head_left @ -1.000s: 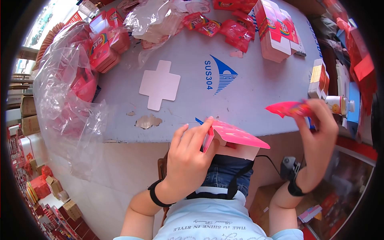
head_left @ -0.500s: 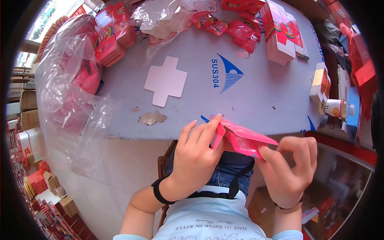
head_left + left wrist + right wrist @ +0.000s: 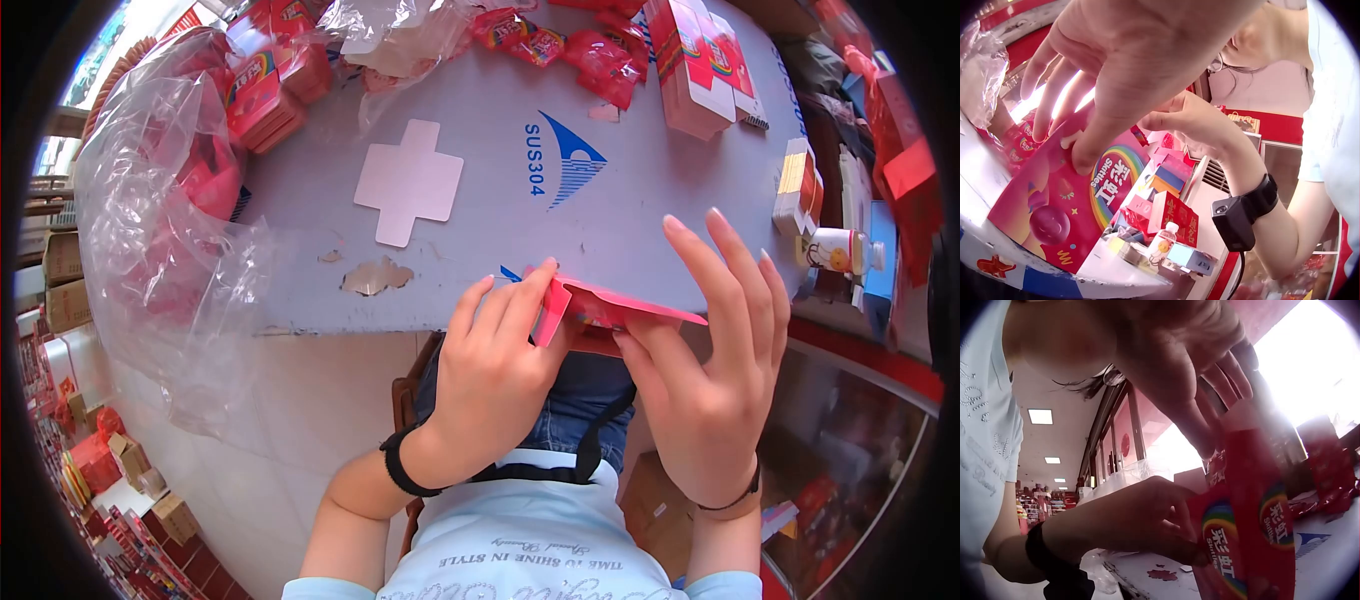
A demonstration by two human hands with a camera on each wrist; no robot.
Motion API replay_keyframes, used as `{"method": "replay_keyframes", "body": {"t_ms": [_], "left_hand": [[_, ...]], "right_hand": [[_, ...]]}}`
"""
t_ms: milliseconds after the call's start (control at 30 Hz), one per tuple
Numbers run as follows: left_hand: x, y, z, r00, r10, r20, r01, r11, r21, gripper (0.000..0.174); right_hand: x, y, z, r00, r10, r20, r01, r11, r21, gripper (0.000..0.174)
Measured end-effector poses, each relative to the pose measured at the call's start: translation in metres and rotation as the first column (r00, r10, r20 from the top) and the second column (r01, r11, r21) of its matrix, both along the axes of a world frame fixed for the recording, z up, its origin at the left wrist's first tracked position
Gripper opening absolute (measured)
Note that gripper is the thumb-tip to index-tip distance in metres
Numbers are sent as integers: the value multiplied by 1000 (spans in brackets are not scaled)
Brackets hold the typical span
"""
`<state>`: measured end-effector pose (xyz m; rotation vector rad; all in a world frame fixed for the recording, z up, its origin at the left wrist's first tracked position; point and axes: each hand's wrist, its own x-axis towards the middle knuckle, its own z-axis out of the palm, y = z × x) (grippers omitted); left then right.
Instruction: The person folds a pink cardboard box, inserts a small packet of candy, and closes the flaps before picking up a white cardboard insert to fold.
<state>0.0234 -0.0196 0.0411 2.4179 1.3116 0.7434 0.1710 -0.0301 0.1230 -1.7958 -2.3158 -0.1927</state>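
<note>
Box (image 3: 1063,206): one, small carton, pink and red, held up between the two hands at the near edge of the table (image 3: 480,240), above the lap; mouth turned toward the person.

Left hand (image 3: 490,355): pinches the box at its left end, thumb on the printed face, fingers spread round the other side.

Right hand (image 3: 710,375): fingers long and fanned, wide grip; index finger and thumb at the mouth of the box, their tips partly hidden by its edge.

Step, as judged: settling the inside of the box by way of the mouth. Best done with the left pinch firm but light, since thin card probably creases; side flap (image 3: 552,312) kept clear of the fingers; pressure straight inward, so the walls do not bow.

Appearance: glossy print; rainbow arc, white lettering "Skittles" with Chinese characters, a round purple sweet, a strawberry, a yellow squiggle. Side flap stands out at the left end. Something red and shiny shows within; too small to identify.

Nearby: card (image 3: 410,183), one, blank, cross-shaped, flat on the table, well apart from the box; packets (image 3: 605,70), red, glossy, at the far side.
</note>
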Motion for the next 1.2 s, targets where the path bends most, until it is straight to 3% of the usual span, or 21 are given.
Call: {"method": "replay_keyframes", "body": {"t_ms": [233,400,533,600,767,967,1033,1067,1100,1167,1200], "left_hand": [[-2,0,-2,1000,-4,-2,4,1000,3,19],[-2,2,-1,1000,3,4,-3,1000,5,15],[-2,2,2,1000,0,23,1,1000,-15,12],[-2,3,2,999,1,33,-1,1000,4,11],[-2,3,-1,1000,-16,-6,16,1000,22,13],[-2,5,-2,1000,-11,-8,11,1000,6,14],[-2,6,-2,1000,-2,-13,2,1000,17,14],[-2,5,-1,1000,-1,-6,1,1000,5,14],[-2,4,0,1000,-1,0,1,1000,-8,14],[-1,4,1,1000,0,7,0,1000,-7,12],[-1,4,-1,1000,-1,6,1,1000,3,12]], "right_hand": [[-5,2,-12,999,-18,-46,21,997,68,18],[-7,-7,-20,996,79,-40,-68,968,242,23],[-2,-3,-28,987,159,-2,-155,964,214,21],[-4,1,-27,997,80,-20,-78,994,75,14],[-3,8,-25,996,5,-91,-2,999,37,6],[-9,2,-22,998,-27,59,23,998,61,12],[-6,-16,-18,983,172,-70,-142,937,319,21],[-3,-17,-14,954,291,-73,-247,900,358,18],[-5,-19,-9,942,306,-136,-272,936,225,19],[-6,-14,-14,964,259,-52,-256,965,55,23],[-6,-12,-15,966,255,-50,-252,966,58,23]]}}
